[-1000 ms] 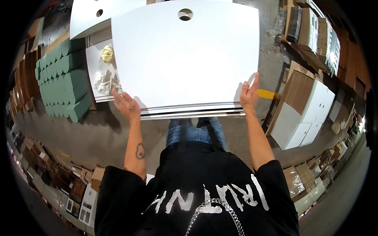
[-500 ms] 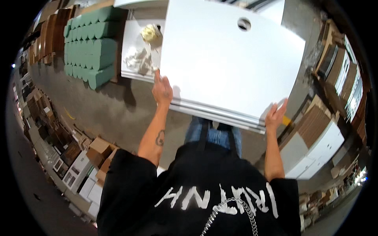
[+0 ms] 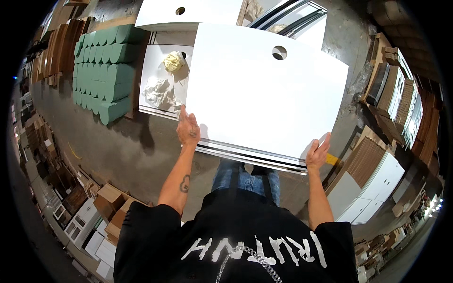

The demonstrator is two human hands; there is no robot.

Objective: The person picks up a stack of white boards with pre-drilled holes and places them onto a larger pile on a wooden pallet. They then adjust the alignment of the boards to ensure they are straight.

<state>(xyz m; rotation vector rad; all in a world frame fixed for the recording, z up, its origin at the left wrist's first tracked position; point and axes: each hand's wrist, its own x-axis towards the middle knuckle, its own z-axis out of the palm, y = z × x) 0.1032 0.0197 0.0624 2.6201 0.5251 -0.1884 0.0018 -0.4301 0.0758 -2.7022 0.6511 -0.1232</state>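
Observation:
A wide white panel (image 3: 255,94) with a round hole near its far edge lies over several stacked white panels (image 3: 255,160). At its near left corner, my left hand (image 3: 188,131) holds the side edge, forefinger stretched along it. My right hand (image 3: 317,153) grips the opposite near corner, thumb toward the top face and fingers along the outside. The undersides of both grips are hidden. Beside my left fingertips, crumpled white paper (image 3: 161,93) and a yellowish crumpled ball (image 3: 173,62) rest on a lower white panel (image 3: 150,79).
Green rounded-end blocks (image 3: 106,70) are stacked at the left. Another white panel (image 3: 198,14) with a hole and dark metal rails (image 3: 278,16) lie at the far side. White cabinet-like panels (image 3: 368,198) and brown cardboard (image 3: 365,155) stand at the right; cardboard boxes (image 3: 111,200) sit lower left.
The view has shifted, so the panel and both hands appear lower and slightly further left. My hands keep their places at its near corners. More of the far panel and rails shows.

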